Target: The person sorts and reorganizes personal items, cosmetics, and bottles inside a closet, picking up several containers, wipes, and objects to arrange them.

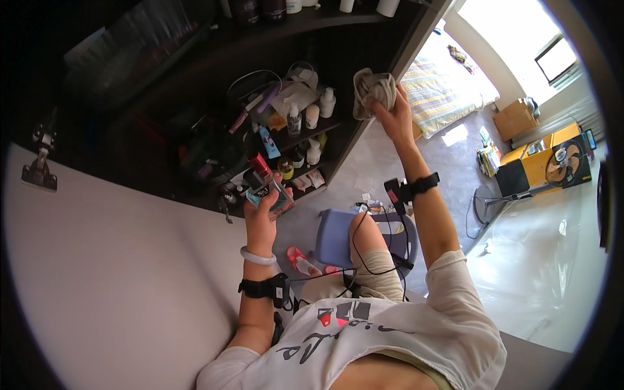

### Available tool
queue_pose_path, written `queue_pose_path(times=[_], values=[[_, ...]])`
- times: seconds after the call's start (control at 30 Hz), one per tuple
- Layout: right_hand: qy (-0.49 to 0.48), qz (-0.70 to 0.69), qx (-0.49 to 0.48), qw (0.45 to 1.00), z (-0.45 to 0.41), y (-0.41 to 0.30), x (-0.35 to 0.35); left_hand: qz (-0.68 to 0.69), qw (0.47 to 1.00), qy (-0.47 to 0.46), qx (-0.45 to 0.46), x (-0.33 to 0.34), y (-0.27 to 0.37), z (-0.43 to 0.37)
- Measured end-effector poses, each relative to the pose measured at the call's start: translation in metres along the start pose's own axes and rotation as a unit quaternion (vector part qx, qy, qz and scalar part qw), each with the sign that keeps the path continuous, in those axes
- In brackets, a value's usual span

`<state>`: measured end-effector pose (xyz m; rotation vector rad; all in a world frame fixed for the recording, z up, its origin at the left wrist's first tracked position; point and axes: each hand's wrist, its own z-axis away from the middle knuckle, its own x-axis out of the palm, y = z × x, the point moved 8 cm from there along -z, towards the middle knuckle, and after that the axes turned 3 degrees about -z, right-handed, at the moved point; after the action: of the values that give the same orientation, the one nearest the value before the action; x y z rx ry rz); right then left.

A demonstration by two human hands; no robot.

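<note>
My left hand (262, 214) is closed around a clear, box-shaped glass bottle (284, 204) with a dark label bearing writing. A red cap (260, 165) stands up just past my fingers; whether it belongs to that bottle I cannot tell. Up at the right side of the cabinet, my right hand (396, 114) grips a crumpled beige cloth (374, 92). The dark cabinet shelf (321, 129) between my hands carries a clear pump bottle (294, 119), a white bottle (327, 102) and a blue tube (269, 142).
An open white door (122, 273) with a metal hinge (39, 170) fills the left. Below me is a blue plastic stool (336, 236), with black cables (363, 268) across my leg. A bed (438, 92), a cardboard box (514, 119) and a fan (565, 163) stand to the right.
</note>
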<state>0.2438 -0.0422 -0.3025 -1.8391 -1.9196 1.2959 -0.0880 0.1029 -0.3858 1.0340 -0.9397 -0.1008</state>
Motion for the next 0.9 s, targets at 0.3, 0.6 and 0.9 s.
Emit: queue_pose_path(times=[0.3, 0.6, 0.9], values=[[0.014, 0.051, 0.147, 0.988, -0.009, 0.003, 0.004, -0.021, 1.000, 0.003, 0.003, -0.010, -0.005, -0.013], [0.011, 0.053, 0.131, 0.990, -0.006, 0.007, 0.004, 0.002, 0.999, 0.034, 0.043, -0.022, 0.009, -0.018], [0.024, 0.083, 0.119, 0.989, -0.009, 0.009, 0.002, 0.016, 0.997, 0.054, 0.055, -0.039, -0.001, -0.020]])
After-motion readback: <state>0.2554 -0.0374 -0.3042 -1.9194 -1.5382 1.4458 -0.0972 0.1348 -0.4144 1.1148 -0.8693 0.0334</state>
